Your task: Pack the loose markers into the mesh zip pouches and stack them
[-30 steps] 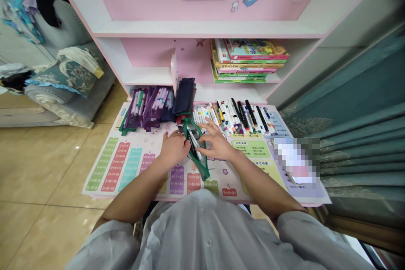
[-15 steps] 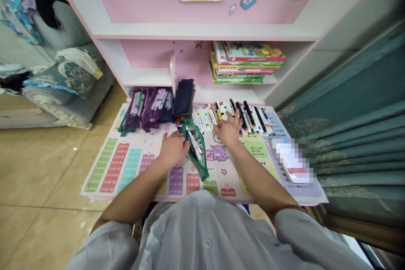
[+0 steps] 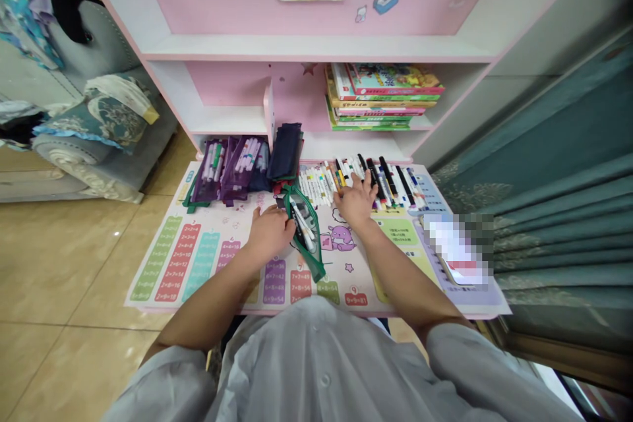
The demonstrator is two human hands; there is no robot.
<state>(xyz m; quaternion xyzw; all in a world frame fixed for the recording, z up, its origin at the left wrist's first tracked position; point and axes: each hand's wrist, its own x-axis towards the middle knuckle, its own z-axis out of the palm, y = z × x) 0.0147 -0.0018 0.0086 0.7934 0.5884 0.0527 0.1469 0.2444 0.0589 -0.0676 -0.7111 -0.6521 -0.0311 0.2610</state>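
Note:
A green-edged mesh pencil pouch (image 3: 313, 254) lies unzipped in the middle of the desk, with several white and black pens (image 3: 302, 223) inside. My left hand (image 3: 270, 232) grips the pouch's left side, its thumb raised and its other fingers curled at the edge. Behind the pouch, a row of loose markers (image 3: 319, 186) stretches to the right, mostly white, with some black ones (image 3: 388, 175) among them. My right hand (image 3: 357, 201) rests palm down at the front of this row, fingers spread over the pens. Nothing visible is held in it.
Purple mesh pouches with pens (image 3: 237, 168) stand at the back left, beside a dark blue pouch (image 3: 285, 153). Books (image 3: 386, 95) are stacked on the shelf. A phone (image 3: 457, 254), partly pixelated, lies at the right of the printed desk mat (image 3: 395, 277).
The view has shifted very slightly. Both hands stay in nearly the same places, at the pouch and over the markers.

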